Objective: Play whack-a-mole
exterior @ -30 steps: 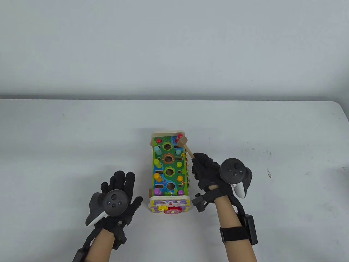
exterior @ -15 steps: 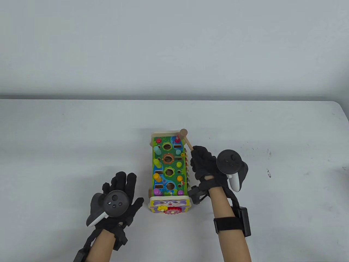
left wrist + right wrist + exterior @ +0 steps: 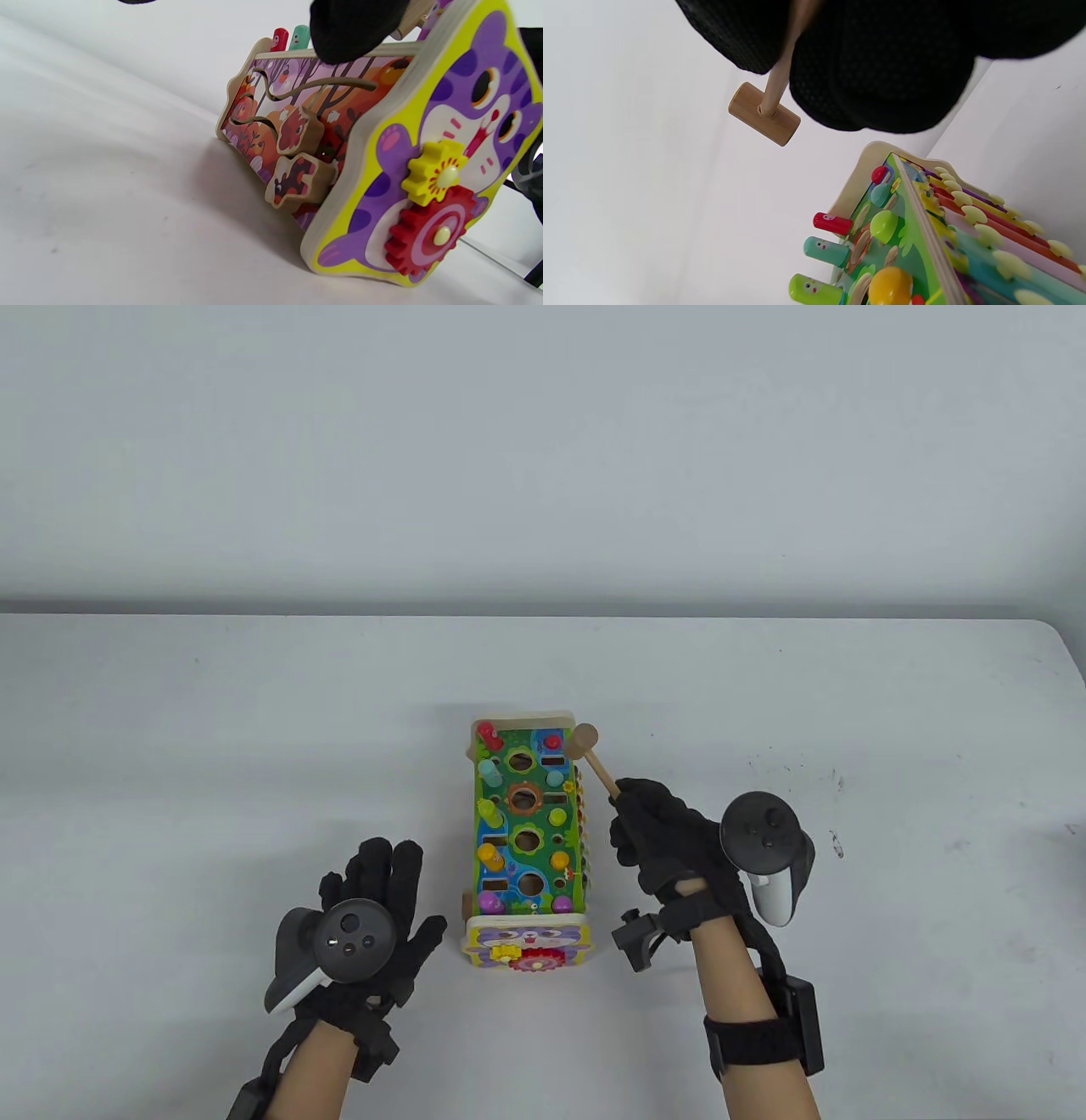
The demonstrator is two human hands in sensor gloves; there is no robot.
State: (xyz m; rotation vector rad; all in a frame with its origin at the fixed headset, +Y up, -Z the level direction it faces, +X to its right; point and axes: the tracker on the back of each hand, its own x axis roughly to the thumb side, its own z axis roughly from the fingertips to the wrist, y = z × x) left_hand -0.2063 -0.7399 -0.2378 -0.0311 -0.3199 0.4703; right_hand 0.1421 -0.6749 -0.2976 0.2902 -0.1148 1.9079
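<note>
Pale grey wall fills the upper part of the table view, and below it a white tabletop (image 3: 254, 712) runs to a rounded corner at the right edge, with a few dark specks right of centre. At lower centre stands the colourful wooden whack-a-mole box (image 3: 528, 831), its green top studded with round holes and coloured pegs. The right hand (image 3: 657, 831), just right of the box, is clamped on the thin handle of a small wooden mallet (image 3: 585, 740), whose head hangs at the box's far right corner, beside the short red peg (image 3: 553, 743). The left hand (image 3: 373, 916) lies flat at lower left, fingers spread, gripping nothing, close to the box; contact cannot be told from here.

Seen from the left wrist, at the frame's right, the box's end panel shows a purple cat face with a yellow gear above a red one; the side panel carries sliding wooden animal pieces, and the white surface runs smooth around it.

From the right wrist, the mallet head sits at upper left, clear of the box, while tall red, teal and green pegs stand along the box edge at the bottom. Judging from this, a good strike means lining the head squarely above one raised peg and coming straight down; an angled hit would likely glance off its rounded top.
</note>
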